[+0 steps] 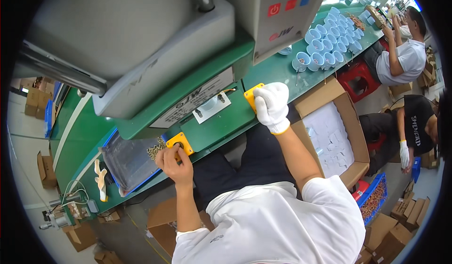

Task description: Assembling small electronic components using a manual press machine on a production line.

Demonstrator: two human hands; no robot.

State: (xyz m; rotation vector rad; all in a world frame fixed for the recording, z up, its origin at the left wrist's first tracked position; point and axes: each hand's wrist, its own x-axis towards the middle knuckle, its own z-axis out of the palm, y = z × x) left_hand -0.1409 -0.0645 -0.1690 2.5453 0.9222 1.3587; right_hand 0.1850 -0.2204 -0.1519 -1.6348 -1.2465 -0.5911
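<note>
Two yellow boxes are fixed at the front of a green and grey press point(155, 52), one on either side. My bare left hand point(176, 165) is at the left yellow box point(187, 144), its bent fingers closed at a dark round button point(178, 145). A white glove covers my right hand point(272, 105), which is curled over the right yellow box point(250, 93); what lies under its fingers is hidden. Between the hands, under the press head, sits a metal fixture plate point(207, 114) with small dark clamps and a thin orange-brown wire at its right end.
Small brass-coloured parts point(154, 152) lie by a blue-edged tray point(129, 162), left of my left hand. A glove point(100, 181) rests farther left. Many light-blue cups point(329, 38) stand at right, above a carton point(325, 92) of white pieces. Two people sit at the right.
</note>
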